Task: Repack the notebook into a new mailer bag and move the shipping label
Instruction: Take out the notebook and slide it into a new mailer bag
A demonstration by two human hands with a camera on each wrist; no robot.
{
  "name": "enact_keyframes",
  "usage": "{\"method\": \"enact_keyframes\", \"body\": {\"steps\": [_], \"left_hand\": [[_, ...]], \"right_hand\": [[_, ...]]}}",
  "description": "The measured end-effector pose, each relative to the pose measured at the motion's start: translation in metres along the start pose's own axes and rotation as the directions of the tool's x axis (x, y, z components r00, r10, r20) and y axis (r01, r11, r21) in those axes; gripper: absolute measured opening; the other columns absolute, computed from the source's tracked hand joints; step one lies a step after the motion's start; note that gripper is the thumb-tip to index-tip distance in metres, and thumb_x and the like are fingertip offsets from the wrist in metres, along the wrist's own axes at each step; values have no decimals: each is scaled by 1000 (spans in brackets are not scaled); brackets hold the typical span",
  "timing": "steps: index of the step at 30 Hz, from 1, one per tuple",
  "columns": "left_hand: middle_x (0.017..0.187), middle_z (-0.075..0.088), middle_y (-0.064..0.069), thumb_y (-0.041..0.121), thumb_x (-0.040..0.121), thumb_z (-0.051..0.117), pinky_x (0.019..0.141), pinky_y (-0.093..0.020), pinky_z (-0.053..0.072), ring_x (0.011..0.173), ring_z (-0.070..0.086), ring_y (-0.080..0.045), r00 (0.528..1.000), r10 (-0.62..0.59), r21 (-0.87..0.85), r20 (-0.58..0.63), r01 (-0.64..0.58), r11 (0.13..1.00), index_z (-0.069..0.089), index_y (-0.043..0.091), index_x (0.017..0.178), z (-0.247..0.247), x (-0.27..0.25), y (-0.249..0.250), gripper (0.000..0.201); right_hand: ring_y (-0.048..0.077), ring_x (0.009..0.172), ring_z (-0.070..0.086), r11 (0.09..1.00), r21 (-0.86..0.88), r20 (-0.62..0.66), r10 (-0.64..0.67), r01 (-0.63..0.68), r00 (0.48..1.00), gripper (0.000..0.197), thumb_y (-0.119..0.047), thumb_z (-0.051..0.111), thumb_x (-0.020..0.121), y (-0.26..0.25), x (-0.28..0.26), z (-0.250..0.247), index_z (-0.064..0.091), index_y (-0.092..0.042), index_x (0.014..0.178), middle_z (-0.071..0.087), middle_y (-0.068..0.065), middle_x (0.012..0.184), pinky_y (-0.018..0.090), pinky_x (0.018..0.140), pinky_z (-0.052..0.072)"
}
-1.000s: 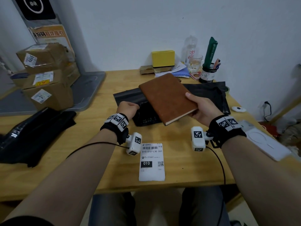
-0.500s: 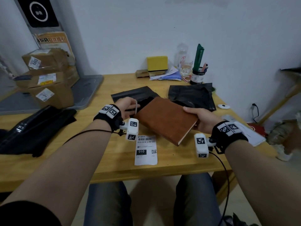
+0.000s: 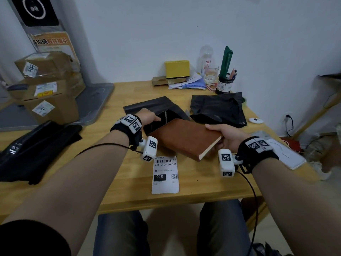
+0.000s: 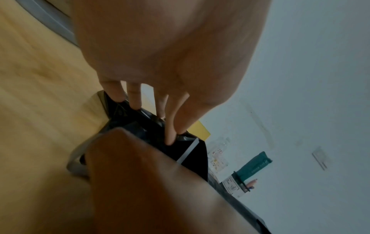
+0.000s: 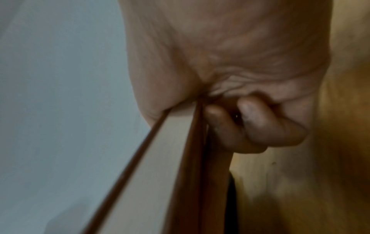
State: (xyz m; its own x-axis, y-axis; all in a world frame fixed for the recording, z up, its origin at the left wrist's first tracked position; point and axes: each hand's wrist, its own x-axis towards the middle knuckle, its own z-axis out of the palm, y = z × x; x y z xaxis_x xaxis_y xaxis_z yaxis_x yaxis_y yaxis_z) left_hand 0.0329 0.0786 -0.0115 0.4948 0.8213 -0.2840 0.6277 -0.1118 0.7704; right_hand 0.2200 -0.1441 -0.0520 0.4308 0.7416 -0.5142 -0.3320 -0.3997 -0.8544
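The flat white paper shipping label (image 3: 165,174) lies loose at the near table (image 3: 203,183) edge, where a forearm could sweep it off. Beyond it the right hand (image 3: 226,135) clamps one corner of the stiff, brown, leather-like notebook (image 3: 186,138), thumb on top and fingers curled beneath. Its far corner noses into the slick black mailer bag (image 3: 158,109), whose upper lip the left hand (image 3: 147,117) pinches open; that thin film could slip, fold shut, or snag.
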Motion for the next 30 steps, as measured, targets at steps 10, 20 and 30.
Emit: {"method": "enact_keyframes", "body": {"steps": [10, 20, 30], "left_hand": [[129, 64, -14, 11, 96, 55, 109, -45, 41, 123, 56, -33, 993, 115, 300, 26, -118, 947, 72, 5, 106, -7, 28, -11, 21], [97, 62, -9, 20, 96, 59, 80, -31, 42, 89, 58, -23, 991, 113, -1, -73, -114, 994, 68, 12, 98, -23, 1, -17, 12], [106, 70, -11, 23, 90, 69, 88, -33, 48, 98, 64, -25, 986, 163, -27, -44, -164, 986, 75, 5, 110, -24, -8, -14, 28]], "right_hand": [[9, 38, 30, 999, 44, 48, -32, 30, 998, 35, -33, 66, 96, -6, 16, -2, 48, -17, 70, 39, -4, 48, 21, 43, 17], [5, 38, 29, 981, 196, 171, -22, -12, 985, 21, -33, 59, 99, -7, 28, 4, 57, -13, 92, 48, -4, 59, 18, 43, 20], [6, 40, 27, 990, 140, 83, -21, 10, 996, 26, -34, 63, 98, -11, 24, 24, 54, -17, 81, 43, -5, 59, 18, 42, 19]]}}
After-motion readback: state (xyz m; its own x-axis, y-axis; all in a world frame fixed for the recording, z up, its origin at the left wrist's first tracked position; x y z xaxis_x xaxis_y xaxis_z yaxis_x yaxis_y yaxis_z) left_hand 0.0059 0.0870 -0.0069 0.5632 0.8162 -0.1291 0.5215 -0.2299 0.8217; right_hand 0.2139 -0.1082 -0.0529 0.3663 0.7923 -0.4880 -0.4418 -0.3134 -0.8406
